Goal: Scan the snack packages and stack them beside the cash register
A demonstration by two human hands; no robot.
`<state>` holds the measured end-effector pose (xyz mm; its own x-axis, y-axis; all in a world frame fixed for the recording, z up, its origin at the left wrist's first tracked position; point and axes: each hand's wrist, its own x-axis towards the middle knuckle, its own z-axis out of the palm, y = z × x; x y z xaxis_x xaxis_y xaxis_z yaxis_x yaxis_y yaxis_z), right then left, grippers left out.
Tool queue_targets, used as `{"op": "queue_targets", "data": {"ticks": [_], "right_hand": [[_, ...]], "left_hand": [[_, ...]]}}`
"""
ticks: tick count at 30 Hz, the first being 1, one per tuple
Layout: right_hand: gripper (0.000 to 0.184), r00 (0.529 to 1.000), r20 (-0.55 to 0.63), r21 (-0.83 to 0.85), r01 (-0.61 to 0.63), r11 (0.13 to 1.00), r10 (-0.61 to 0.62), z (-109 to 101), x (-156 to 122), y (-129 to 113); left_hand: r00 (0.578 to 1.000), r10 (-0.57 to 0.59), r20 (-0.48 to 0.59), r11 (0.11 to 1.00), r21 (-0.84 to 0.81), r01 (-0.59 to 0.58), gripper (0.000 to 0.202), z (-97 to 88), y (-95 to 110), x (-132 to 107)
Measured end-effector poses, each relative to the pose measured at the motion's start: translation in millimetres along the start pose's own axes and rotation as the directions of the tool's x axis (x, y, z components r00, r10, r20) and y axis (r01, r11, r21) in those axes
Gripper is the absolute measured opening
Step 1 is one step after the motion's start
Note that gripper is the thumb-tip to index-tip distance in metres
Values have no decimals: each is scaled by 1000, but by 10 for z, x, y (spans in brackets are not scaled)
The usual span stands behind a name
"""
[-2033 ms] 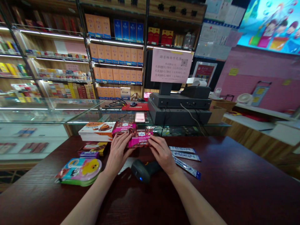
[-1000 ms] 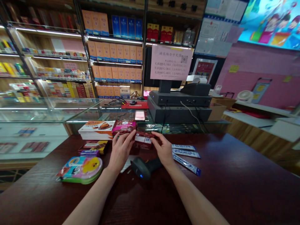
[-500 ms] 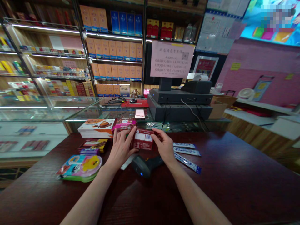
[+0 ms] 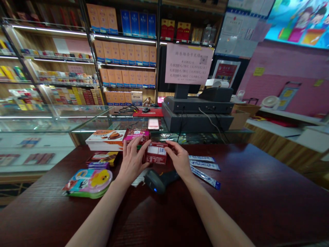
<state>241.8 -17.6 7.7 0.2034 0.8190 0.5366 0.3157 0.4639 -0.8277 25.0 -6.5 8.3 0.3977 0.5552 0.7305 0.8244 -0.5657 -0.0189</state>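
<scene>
A small dark red box stands on the table with a white label and a barcode facing me. The thumb and index finger of my left hand span its left edge, at the upper and lower corners; the other fingers are spread behind. At the upper right corner, my right hand holds it between thumb and index finger. Below the box lies a black barcode scanner with a blue light, its handle running under my right hand. A pale paper strip is partly hidden by the scanner.
White-and-orange boxes and a magenta hazelnut pack sit behind my left hand. Left are chocolate packs and a duck-pictured toy pack. Several blue-white sachets lie right. A register stands on the glass counter behind.
The fingers of my left hand have lifted and shifted slightly at the box's left side. My right hand and the box stay almost in place.
</scene>
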Motion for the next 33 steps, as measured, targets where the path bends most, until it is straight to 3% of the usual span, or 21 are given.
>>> {"op": "queue_targets", "data": {"ticks": [5, 11, 19, 26, 33], "right_hand": [[37, 1000, 1, 37, -23, 999, 22, 8, 15, 66], [45, 997, 59, 123, -54, 991, 47, 11, 10, 78], [50, 996, 79, 33, -47, 998, 44, -40, 10, 60], [51, 991, 129, 71, -50, 996, 41, -70, 0, 206], [48, 991, 134, -72, -11, 997, 21, -206, -26, 324]], "left_hand": [[997, 48, 68, 998, -31, -46, 88, -15, 3, 11], [997, 10, 73, 1000, -21, -9, 93, -39, -7, 8], [998, -4, 60, 1000, -9, 5, 85, -42, -69, -25], [999, -43, 14, 999, -8, 43, 84, -31, -178, -69], [997, -73, -16, 997, -5, 73, 84, -32, -259, -121]]}}
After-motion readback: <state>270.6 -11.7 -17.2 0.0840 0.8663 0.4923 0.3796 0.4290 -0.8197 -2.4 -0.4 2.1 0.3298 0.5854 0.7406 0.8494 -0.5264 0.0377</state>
